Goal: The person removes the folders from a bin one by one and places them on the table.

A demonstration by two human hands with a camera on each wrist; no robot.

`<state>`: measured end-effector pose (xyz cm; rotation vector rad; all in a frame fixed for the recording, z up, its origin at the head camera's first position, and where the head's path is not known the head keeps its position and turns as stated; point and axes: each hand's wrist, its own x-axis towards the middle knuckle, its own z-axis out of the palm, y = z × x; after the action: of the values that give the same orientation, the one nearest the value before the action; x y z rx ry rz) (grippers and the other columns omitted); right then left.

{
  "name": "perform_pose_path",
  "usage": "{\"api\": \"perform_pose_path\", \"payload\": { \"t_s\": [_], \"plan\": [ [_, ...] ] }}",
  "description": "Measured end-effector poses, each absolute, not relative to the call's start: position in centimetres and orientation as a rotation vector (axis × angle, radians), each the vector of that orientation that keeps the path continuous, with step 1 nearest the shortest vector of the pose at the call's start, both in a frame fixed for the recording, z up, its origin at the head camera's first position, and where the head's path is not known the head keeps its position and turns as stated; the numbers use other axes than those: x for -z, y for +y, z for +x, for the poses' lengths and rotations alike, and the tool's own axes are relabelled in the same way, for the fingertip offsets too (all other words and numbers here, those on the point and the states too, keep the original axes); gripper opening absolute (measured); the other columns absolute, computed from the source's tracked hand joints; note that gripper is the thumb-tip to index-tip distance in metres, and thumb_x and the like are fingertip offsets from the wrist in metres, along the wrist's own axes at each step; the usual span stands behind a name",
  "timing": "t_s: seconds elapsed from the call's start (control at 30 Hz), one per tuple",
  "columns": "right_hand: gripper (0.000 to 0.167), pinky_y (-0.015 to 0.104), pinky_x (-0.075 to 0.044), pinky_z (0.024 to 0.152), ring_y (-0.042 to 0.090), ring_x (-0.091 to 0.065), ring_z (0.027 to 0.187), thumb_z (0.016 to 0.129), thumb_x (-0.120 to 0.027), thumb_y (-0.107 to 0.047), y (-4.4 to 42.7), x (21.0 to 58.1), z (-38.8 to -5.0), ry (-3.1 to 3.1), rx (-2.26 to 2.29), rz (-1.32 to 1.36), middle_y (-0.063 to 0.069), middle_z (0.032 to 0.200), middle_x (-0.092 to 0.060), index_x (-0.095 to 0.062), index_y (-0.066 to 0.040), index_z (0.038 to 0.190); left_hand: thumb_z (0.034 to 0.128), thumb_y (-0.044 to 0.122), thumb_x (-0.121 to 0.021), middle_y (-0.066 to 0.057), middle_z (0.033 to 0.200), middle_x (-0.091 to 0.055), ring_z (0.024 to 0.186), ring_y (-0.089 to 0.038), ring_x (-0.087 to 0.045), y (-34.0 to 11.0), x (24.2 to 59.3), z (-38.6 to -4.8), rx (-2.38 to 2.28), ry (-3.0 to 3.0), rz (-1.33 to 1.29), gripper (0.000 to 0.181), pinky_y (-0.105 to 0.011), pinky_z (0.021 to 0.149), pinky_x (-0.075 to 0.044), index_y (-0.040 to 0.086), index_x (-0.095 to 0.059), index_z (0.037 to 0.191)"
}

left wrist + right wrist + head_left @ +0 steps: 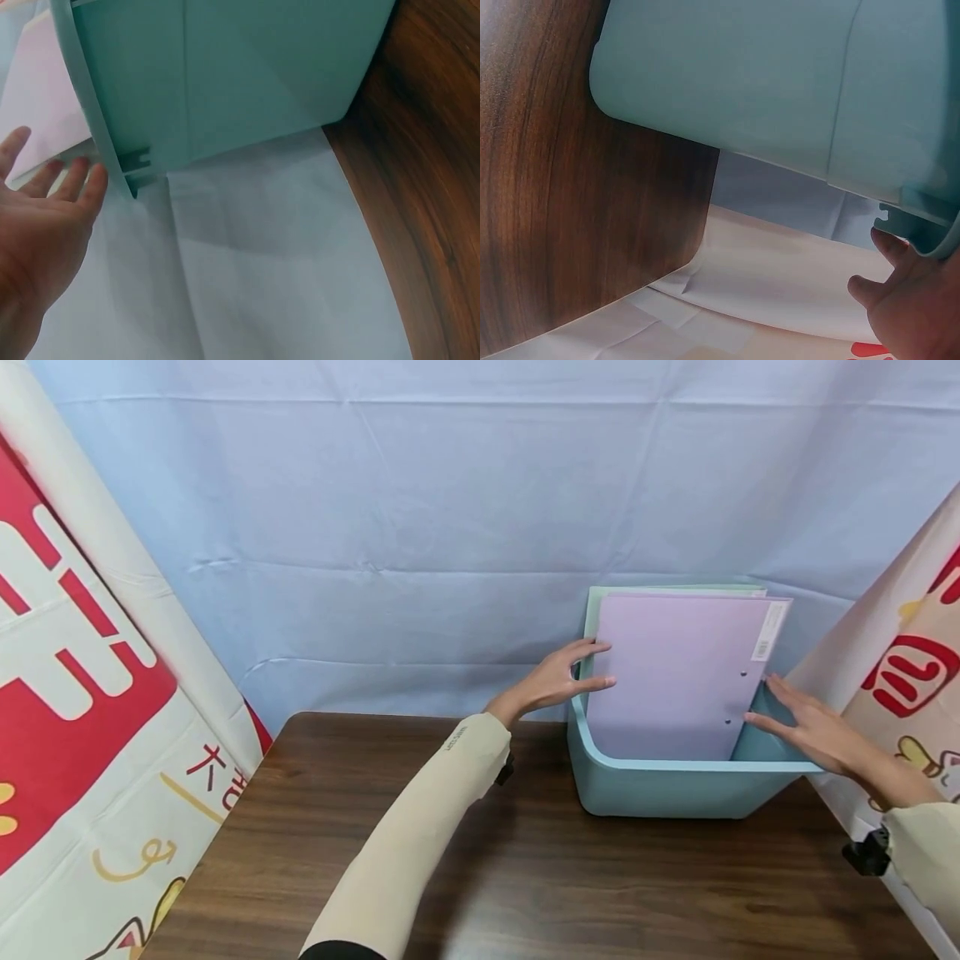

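A lilac folder (675, 668) stands upright, leaning back, in a blue-green plastic bin (690, 793). Behind it shows the edge of a pale green folder (592, 610). My left hand (551, 681) is at the bin's left end, thumb and fingers spread beside the folders' left edge; in the left wrist view its fingers lie by the bin's rim (79, 82). At the opposite end, my right hand (817, 727) reaches over the right rim with fingers extended. Some of its fingers show beside the rim in the right wrist view. Neither hand visibly grips anything.
The bin stands on a dark wooden table (480, 860), near its back right corner. A pale blue cloth (450, 527) hangs behind. Printed cloths hang at the left (90, 693) and the right (922, 668), close to my right arm.
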<state>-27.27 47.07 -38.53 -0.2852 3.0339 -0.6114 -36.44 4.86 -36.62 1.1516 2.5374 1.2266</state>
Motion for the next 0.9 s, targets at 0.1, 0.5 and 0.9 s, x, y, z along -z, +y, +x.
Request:
{"api": "perform_pose_path", "payload": {
  "t_s": [0.1,0.5,0.9],
  "plan": [
    [0.095,0.089,-0.006,0.109,0.066,-0.003,0.151,0.11,-0.046,-0.052,47.0,38.4,-27.2,3.035,0.605,-0.278,0.037,0.169,0.006,0.006,0.004,0.165,0.101,0.052,-0.066,0.002,0.176,-0.022,0.161,-0.017,-0.023,5.4,36.5,-36.7,-1.258,2.521,1.133,0.072,-0.049,0.126,-0.032,0.03,-0.042,0.165],
    [0.094,0.089,-0.006,0.109,0.066,-0.003,0.152,0.11,-0.045,-0.053,47.2,38.4,-27.1,3.044,0.577,-0.254,0.037,0.169,0.006,0.005,0.004,0.165,0.0954,0.048,-0.075,-0.009,0.166,-0.034,0.137,-0.019,-0.05,6.9,36.4,-37.6,-1.293,2.538,1.118,0.072,-0.029,0.107,-0.048,0.029,-0.05,0.161],
    [0.095,0.09,-0.007,0.107,0.065,-0.001,0.152,0.109,-0.046,-0.053,47.2,38.4,-27.1,3.031,0.615,-0.249,0.034,0.17,0.008,0.009,-0.002,0.167,0.0921,0.043,-0.082,0.008,0.169,-0.039,0.163,-0.012,-0.012,9.0,36.3,-38.1,-1.272,2.523,1.226,0.076,-0.038,0.129,-0.025,0.03,-0.051,0.16]
  ]
}}
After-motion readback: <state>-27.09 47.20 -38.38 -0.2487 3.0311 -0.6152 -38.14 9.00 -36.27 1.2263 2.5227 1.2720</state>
